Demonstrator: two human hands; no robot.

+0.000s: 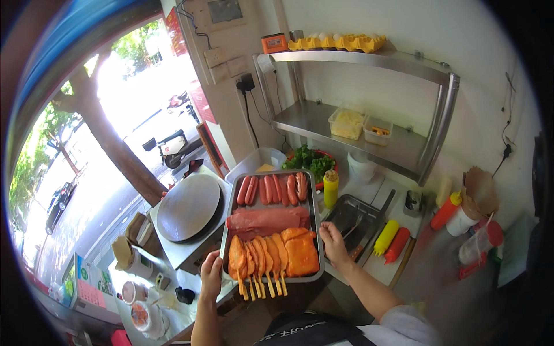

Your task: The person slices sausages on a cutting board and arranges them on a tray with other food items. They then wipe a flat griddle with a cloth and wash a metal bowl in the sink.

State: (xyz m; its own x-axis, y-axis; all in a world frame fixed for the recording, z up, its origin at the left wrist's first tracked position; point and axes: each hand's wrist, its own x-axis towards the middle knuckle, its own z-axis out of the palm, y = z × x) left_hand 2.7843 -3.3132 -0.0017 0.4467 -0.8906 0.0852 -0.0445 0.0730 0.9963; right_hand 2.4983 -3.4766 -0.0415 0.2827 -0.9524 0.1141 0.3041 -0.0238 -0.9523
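Note:
A rectangular metal tray [321, 259] is held up between both hands in front of the body. My left hand [211, 270] grips its left edge near the lower corner, and my right hand [333, 242] grips the right edge. Sausages [270, 190] lie in a row at the far end of the tray. Across the middle lie slices of pink meat [268, 219]. Nearest me are skewered orange-coloured meat pieces [259, 257], their wooden sticks jutting over the near rim, beside flat orange-coloured pieces [301, 255]. The fingers under the tray are hidden.
A round griddle plate [188, 207] stands left of the tray. To the right are a dark rectangular pan [352, 212], yellow [386, 237] and red [397, 245] squeeze bottles. Behind are leafy greens [307, 159] in a red basket and a steel shelf [368, 60] bearing an egg tray [337, 43].

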